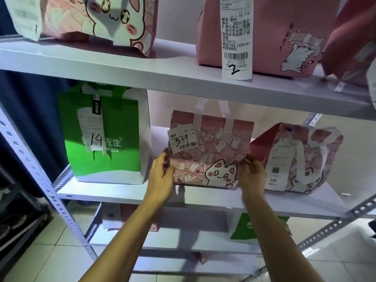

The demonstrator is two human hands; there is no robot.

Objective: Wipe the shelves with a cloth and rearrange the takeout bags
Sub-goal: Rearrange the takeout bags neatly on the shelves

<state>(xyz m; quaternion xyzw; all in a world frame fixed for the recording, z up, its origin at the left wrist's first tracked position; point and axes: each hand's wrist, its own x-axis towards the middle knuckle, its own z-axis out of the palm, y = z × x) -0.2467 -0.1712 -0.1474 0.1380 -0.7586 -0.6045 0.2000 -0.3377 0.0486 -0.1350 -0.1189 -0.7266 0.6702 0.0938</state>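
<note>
Head view: both hands, left (161, 176) and right (253, 174), grasp the upright pink cat-print bag (211, 151) tagged 34.

Both bare forearms outstretched, left hand (161, 174) and right hand (253, 174) facing, fingers (165, 159) curled inward.

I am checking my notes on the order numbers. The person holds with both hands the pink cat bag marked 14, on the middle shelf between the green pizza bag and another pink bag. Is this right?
Only the number is wrong. In the head view, the pink cat bag held by the left hand and the right hand is marked 34. The 14 is on the green pizza bag. It does sit on the middle shelf, between that bag and another pink bag.
</note>
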